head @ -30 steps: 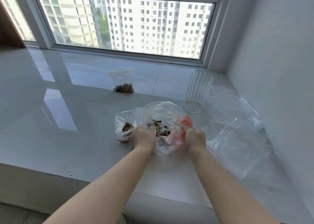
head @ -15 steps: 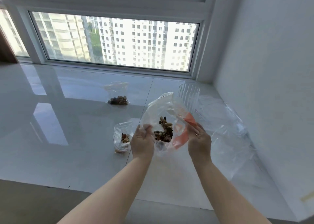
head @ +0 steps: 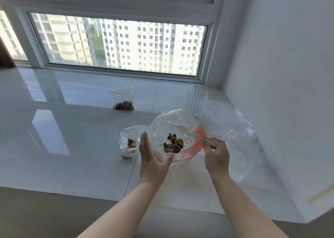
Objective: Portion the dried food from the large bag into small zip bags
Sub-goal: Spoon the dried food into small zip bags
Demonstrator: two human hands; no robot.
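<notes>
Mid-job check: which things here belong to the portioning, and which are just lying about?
Job: large bag of dried food; spoon in right hand; left hand; open small zip bag; filled small zip bag.
Lying about: ribbed glass; crumpled plastic bags.

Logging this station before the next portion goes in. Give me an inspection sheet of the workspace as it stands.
Surface: glossy white ledge, reflecting the window.
Job's things: large clear plastic bag with orange print held up, mixed dried food inside; small clear zip bag beside it, partly filled; second small filled zip bag nearer the window.
Clutter: ribbed clear glass; crumpled clear plastic by the wall.
Grips: left hand flat against the large bag; right hand pinching a pale stick-like handle.
Cables: nothing seen.
Surroundings: window, tower blocks outside; white wall.
</notes>
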